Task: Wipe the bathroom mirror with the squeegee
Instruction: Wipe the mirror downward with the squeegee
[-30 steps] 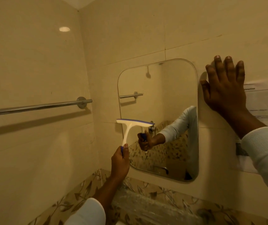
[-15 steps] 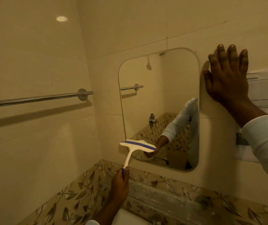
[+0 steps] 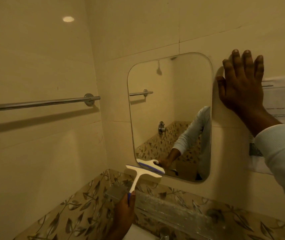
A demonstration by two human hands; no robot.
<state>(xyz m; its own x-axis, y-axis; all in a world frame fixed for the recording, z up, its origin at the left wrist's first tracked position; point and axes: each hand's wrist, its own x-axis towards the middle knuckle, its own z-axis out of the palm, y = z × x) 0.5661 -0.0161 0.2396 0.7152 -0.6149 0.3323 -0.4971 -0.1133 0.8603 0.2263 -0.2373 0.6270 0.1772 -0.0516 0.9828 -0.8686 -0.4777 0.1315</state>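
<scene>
A rounded rectangular mirror (image 3: 171,104) hangs on the beige tiled wall. My left hand (image 3: 125,207) grips the handle of a white squeegee (image 3: 142,173) with a blue blade edge. Its blade lies against the mirror's bottom left corner, tilted down to the right. My right hand (image 3: 242,87) rests flat on the wall just right of the mirror, fingers spread, holding nothing. The mirror reflects my sleeve, hand and the squeegee.
A chrome towel bar (image 3: 39,103) runs along the left wall at mirror height. A glass shelf (image 3: 164,212) sits below the mirror over leaf-patterned tiles. A printed paper (image 3: 283,104) is stuck to the wall at the right. A white basin edge (image 3: 138,234) shows at the bottom.
My left hand has drawn the squeegee down the left part of the mirror, from mid-height to the bottom edge. My right hand has stayed flat on the wall.
</scene>
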